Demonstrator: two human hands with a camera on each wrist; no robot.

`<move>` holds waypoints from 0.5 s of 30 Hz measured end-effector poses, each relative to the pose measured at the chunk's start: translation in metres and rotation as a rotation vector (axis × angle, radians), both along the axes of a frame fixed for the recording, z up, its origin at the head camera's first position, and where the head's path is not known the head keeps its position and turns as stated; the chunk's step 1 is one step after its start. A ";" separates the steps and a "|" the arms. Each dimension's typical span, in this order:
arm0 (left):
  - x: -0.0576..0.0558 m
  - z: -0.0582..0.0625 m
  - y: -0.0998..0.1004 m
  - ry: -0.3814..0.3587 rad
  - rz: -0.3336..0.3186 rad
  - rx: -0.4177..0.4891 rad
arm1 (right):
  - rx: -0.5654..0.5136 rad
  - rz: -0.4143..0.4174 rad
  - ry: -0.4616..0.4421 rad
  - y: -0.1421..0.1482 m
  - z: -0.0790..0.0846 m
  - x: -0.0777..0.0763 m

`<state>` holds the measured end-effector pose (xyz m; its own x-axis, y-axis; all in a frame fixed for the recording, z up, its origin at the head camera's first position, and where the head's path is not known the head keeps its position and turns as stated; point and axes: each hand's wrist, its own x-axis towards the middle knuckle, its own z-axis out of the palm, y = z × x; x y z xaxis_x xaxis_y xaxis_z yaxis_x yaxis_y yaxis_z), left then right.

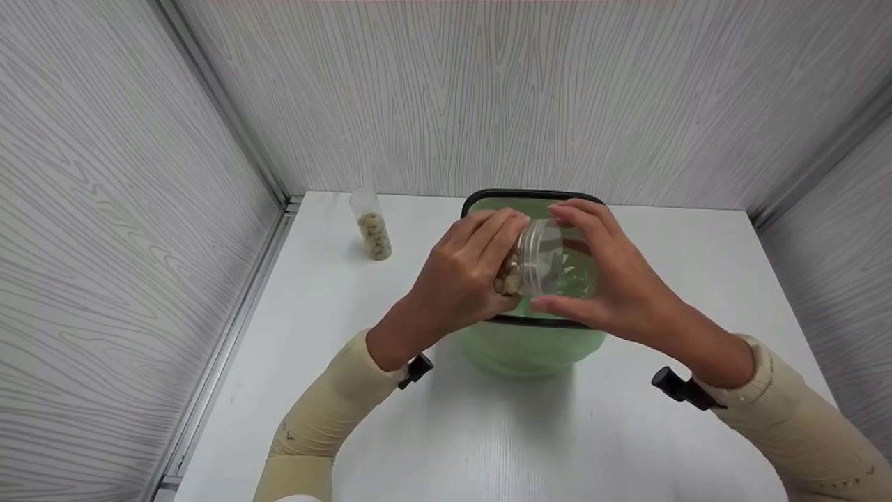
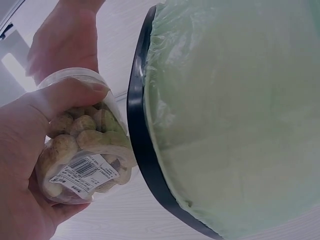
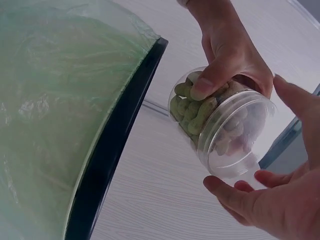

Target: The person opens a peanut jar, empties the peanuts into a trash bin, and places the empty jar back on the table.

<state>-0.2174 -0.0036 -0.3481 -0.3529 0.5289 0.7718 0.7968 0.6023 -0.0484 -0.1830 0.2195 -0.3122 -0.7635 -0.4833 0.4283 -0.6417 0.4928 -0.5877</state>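
Note:
My left hand [image 1: 465,268] grips a clear plastic jar [image 2: 90,145] of unshelled peanuts, tilted on its side over the black-rimmed bin [image 1: 533,322]. The jar's base, with a barcode label [image 2: 86,172], faces the left wrist camera. My right hand [image 1: 617,279] is spread around the jar's clear ridged end [image 3: 237,132]. In the right wrist view its lower fingertips [image 3: 214,184] are at the rim, while the upper digit stands slightly off it. Whether that end has a lid on cannot be told. Peanuts [image 3: 192,110] lie packed toward the base.
The bin is lined with a pale green bag [image 2: 240,120]; a reddish-brown thing [image 1: 575,245] shows inside. A tall clear container [image 1: 373,226], partly filled with similar contents, stands at the back left of the white table [image 1: 293,362]. Grey wood-grain panels [image 1: 390,90] enclose the table.

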 end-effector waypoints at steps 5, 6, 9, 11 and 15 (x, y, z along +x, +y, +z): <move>0.000 0.001 0.000 -0.002 0.002 -0.002 | 0.023 -0.093 -0.152 -0.001 0.001 -0.001; 0.000 0.001 0.000 -0.002 0.003 -0.003 | 0.034 -0.095 -0.164 0.000 0.001 -0.002; 0.000 0.000 0.000 0.003 0.007 -0.007 | 0.048 -0.082 -0.164 0.000 0.002 -0.003; -0.001 0.001 0.000 0.009 0.010 -0.009 | 0.041 -0.061 -0.137 0.001 0.002 -0.003; -0.001 0.002 0.001 0.013 0.013 -0.017 | 0.013 0.002 -0.055 0.002 0.002 -0.004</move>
